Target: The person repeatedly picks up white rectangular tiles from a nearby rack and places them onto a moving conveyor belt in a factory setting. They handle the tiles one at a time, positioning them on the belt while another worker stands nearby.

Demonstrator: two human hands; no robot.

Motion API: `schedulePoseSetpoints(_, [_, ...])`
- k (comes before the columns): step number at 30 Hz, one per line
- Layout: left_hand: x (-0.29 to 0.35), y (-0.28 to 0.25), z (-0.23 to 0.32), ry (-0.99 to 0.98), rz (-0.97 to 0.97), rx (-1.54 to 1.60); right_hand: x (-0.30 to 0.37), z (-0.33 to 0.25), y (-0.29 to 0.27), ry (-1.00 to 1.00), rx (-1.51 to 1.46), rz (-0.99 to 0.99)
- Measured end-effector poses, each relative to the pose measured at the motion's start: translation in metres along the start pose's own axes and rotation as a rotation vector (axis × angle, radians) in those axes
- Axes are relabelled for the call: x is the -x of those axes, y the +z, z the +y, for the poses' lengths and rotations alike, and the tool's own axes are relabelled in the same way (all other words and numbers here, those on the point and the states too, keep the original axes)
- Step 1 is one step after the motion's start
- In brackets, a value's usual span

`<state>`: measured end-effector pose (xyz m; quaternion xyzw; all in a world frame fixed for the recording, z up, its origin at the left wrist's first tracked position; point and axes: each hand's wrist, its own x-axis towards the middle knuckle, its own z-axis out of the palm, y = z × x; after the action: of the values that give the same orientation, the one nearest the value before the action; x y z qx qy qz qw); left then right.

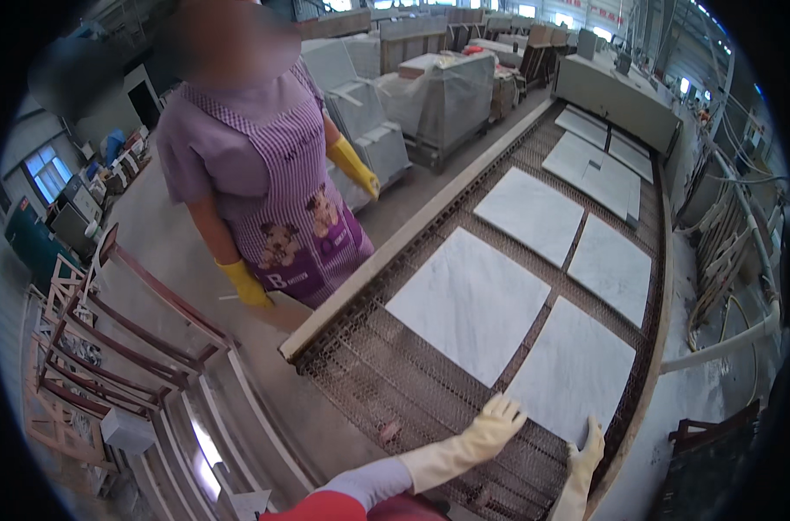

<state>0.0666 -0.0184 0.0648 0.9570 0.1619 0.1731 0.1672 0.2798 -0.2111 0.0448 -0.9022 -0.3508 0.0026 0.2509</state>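
Both of my hands wear cream rubber gloves. My left hand [496, 423] lies with stretched fingers at the near left corner of a white, grey-veined stone tile [573, 369]. At that tile's near right corner is my right hand [588, 447], its thumb apart from the straightened fingers and touching the edge. The tile rests flat on a metal mesh conveyor belt [360, 369]. Left of it lies a second pale tile [469, 304], with a narrow gap between them. Two further tiles, a left one [529, 213] and a right one [610, 267], lie beyond.
Across the conveyor rail [412, 221] stands a co-worker [273, 174] in a purple checked apron and yellow gloves. More slabs [593, 169] lie toward a large machine housing [616, 100]. A dark red metal rack [143, 339] stands at left; wrapped stacks [456, 95] are behind.
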Motion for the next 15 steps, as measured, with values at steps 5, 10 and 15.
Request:
schedulePoseSetpoints(5, [0.053, -0.011, 0.029, 0.048, -0.184, 0.197, 0.001, -0.009, -0.003, 0.059, -0.007, -0.058])
schedulePoseSetpoints(10, [0.108, -0.016, 0.049, 0.035, -0.043, 0.263, 0.009, 0.015, 0.026, -0.079, 0.235, 0.020])
schedulePoseSetpoints(15, [0.165, 0.003, 0.055, -0.014, 0.047, 0.325, -0.002, 0.011, 0.040, -0.029, 0.390, -0.041])
